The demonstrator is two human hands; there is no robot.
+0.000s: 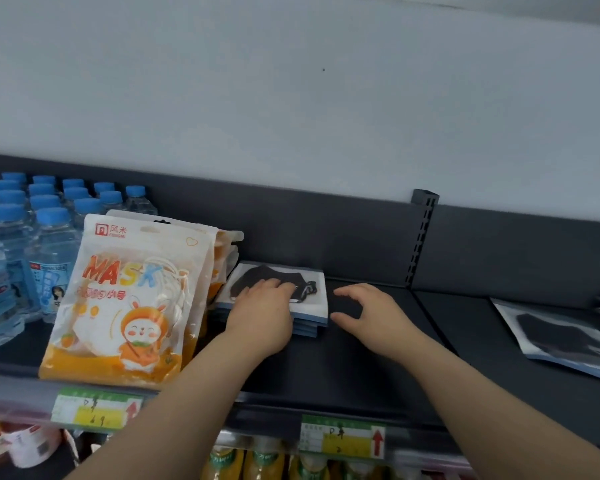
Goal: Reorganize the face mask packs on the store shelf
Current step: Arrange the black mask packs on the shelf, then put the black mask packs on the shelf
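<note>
Left hand (262, 317) presses flat on black mask stack (317, 301), right hand (371, 317) open alongside, empty; recommend squaring stack edges with both palms.

Dark grey metal shelf (361, 368), with a slotted grey upright (420, 237) at its back, 1 o'clock. At 9 o'clock: clear plastic water bottles with blue caps (49, 244), standing in rows. Just beside them, at 8 o'clock: orange-and-white printed mask pouches (129, 299), upright, several deep. Centre: flat stack of blue-edged packs showing black masks (316, 308), just beside the pouches. At 3 o'clock, well apart: single flat pack of the same kind (565, 334). Front rail, 6 o'clock: green-and-yellow paper price labels (342, 436).
</note>
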